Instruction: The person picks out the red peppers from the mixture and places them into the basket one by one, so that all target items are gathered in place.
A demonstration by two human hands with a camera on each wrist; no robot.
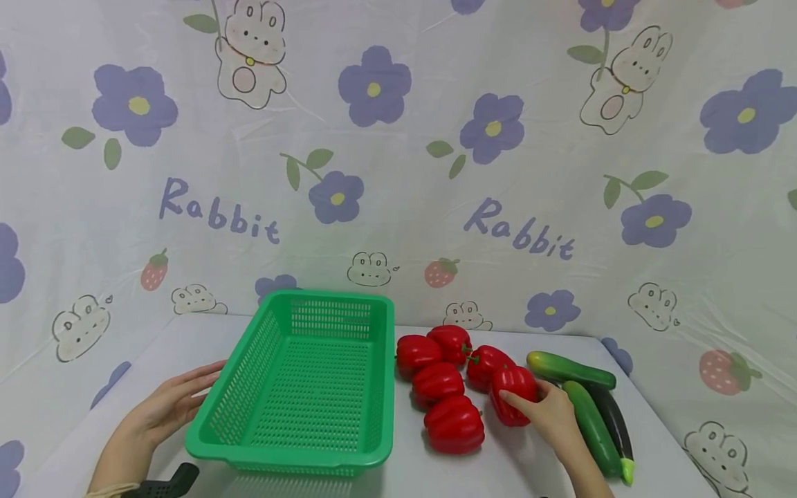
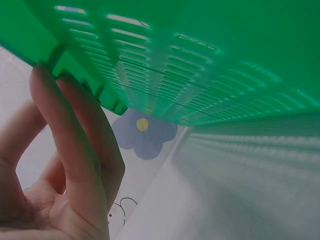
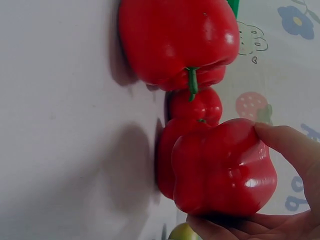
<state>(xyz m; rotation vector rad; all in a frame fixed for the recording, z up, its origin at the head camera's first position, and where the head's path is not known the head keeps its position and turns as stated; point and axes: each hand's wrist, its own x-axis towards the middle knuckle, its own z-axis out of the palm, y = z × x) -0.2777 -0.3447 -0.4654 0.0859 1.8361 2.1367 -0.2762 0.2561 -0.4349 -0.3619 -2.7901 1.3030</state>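
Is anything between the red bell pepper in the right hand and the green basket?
Yes: other red bell peppers lie between the held red bell pepper and the green basket, whose right wall also stands in the way.

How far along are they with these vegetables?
Little looks done: the green basket holds nothing. In hand: the right hand grips one red pepper, while the left hand is at the basket. Apparently left: five other red peppers beside the basket, perhaps also the two cucumbers and eggplant.
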